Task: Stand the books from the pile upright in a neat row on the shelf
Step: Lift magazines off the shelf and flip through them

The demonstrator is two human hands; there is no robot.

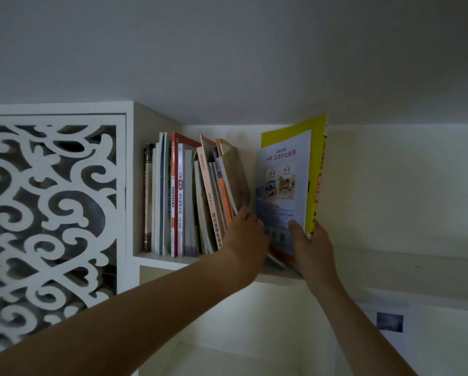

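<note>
Bracing the leaning row of books (200, 196) with your left hand (247, 234), fingers hidden behind it, your right hand (313, 245) pinches the upright yellow book (289, 183) just right of the gap on the shelf (162, 260).

Left hand (247, 234) fingertips hidden behind leaning books (227, 185), grip can't be told. Yellow book (287, 180) bottom edge covered by right hand (313, 245). Shelf (159, 260) front edge partly behind both arms. Spine text too small/dim to read.
</note>
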